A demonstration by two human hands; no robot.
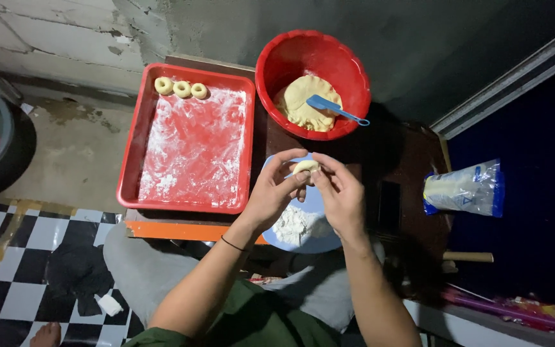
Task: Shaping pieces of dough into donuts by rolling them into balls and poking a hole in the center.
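Both hands hold one small dough piece [306, 166] between them, above the blue plate [319, 239]. The left hand [272, 190] pinches it with thumb and fingers from one side, and the right hand [340, 193] pinches it from the other. The plate sits at the near edge of the table [412, 160] and has a heap of flour [295, 225] on it. A red tray [137, 135] dusted with flour lies to the left. Three dough rings [182, 88] sit in a row along its far edge. A red bowl [277, 54] at the far edge holds a big lump of dough [300, 103] and a blue scraper [335, 109]. A bag [464, 188] lies to the right.
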